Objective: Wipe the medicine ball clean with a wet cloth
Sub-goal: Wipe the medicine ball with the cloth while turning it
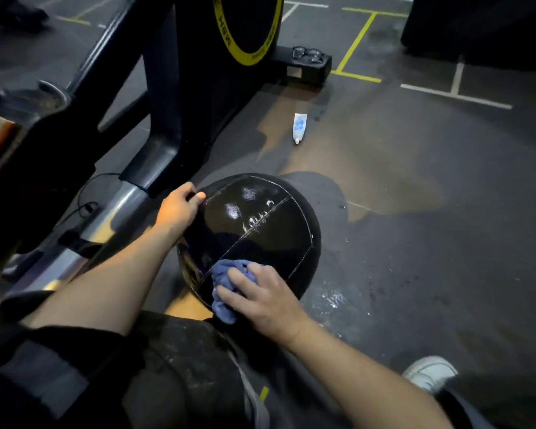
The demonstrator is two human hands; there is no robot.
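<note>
Head view, ball: the round black leather medicine ball with white stitched seams (260, 230) sits on the dark grey rubber gym floor (415, 212), glossy on top, its near side against the person's knee.
Cloth: a crumpled blue cloth (226, 283) lies on the ball's near lower face.
Right hand: the right hand (260, 298) presses the cloth to the ball, fingers spread and bent over it, gripping it.
Left hand: the left hand (180, 209) holds the ball's far-left edge, fingers curled round it.
Machine: a black exercise machine with a yellow-ringed wheel (198, 88) stands beyond and left of the ball.
Tube: a small white-and-blue plastic tube (299, 127) lies on the floor beyond the ball.
Glasses: dark-framed glasses (307, 54) rest on a black box (307, 69) beyond the tube.
Shoe: a white shoe (427, 373) sits well to the right of the ball, nearer the person.
</note>
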